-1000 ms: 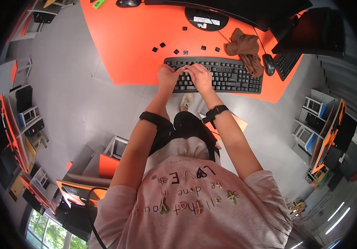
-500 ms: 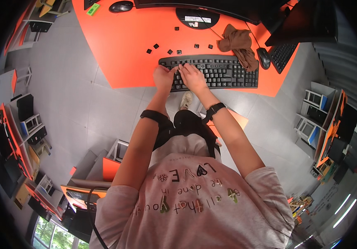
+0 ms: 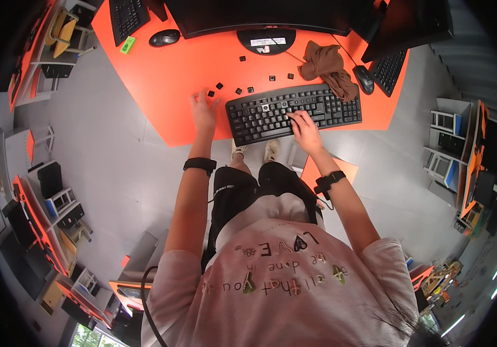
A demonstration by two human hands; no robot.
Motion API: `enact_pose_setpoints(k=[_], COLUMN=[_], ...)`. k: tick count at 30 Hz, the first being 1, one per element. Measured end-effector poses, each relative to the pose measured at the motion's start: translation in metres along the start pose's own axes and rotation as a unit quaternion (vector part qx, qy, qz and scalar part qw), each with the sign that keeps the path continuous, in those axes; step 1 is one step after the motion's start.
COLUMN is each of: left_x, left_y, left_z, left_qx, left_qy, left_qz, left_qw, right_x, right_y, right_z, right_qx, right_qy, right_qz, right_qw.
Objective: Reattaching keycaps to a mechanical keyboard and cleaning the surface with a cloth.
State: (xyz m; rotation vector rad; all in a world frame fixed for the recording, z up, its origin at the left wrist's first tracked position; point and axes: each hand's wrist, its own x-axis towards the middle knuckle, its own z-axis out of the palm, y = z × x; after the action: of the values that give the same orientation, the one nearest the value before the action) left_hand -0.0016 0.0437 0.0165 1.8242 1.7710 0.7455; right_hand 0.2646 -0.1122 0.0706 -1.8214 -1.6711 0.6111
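The person sits at an orange counter [image 3: 167, 98] with a black keyboard [image 3: 295, 113] lying slightly askew near its front edge. One spot on the keyboard, toward its left-middle, shows pale where a keycap seems to be off. The right hand [image 3: 305, 128] rests on the lower middle of the keyboard, fingers bent down onto the keys, holding nothing that can be made out. The left hand [image 3: 204, 111] lies on the bare counter just beside the keyboard's left end, fingers spread and relaxed, its fingertips next to a small black keycap [image 3: 210, 93]; whether it touches that keycap cannot be told.

More loose keycaps [image 3: 238, 91] are scattered on the counter behind the keyboard, between it and the round monitor base [image 3: 266, 41]. A crumpled brown cloth [image 3: 326, 66] lies at the keyboard's far right corner, touching it. Just beside the cloth sits a black mouse [image 3: 366, 79], and beyond that a second keyboard [image 3: 390, 66]. At the far left of the counter are another mouse [image 3: 164, 38], a small green object [image 3: 128, 44] and a third keyboard [image 3: 125, 14]. Both wrists wear black bands.
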Motion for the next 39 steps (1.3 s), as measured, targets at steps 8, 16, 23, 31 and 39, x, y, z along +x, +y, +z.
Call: enact_pose_setpoints(k=[8, 16, 23, 31, 39], left_x=[0.035, -0.021, -0.063, -0.091, -0.097], left_y=[-0.032, 0.049, 0.104, 0.072, 0.055], left_z=[0.0, -0.037, -0.06, -0.044, -0.027], left_qx=[-0.198, -0.659, -0.688, -0.616, -0.458], left_qy=[-0.077, -0.372, -0.381, -0.376, -0.254], left_qz=[-0.039, -0.243, -0.253, -0.288, -0.323], left_qw=[0.976, 0.607, 0.563, 0.63, 0.788], right_x=[0.006, 0.04, 0.047, 0.022, 0.034], right_y=[-0.01, -0.079, -0.125, -0.097, -0.07], right_z=[-0.019, -0.031, -0.03, -0.004, 0.053], right_qx=[0.03, 0.204, 0.212, 0.194, 0.176], right_qy=[0.028, 0.0, -0.03, -0.017, -0.041], right_qz=[0.015, -0.032, -0.081, -0.088, 0.009], right_qw=[0.999, 0.978, 0.973, 0.977, 0.984])
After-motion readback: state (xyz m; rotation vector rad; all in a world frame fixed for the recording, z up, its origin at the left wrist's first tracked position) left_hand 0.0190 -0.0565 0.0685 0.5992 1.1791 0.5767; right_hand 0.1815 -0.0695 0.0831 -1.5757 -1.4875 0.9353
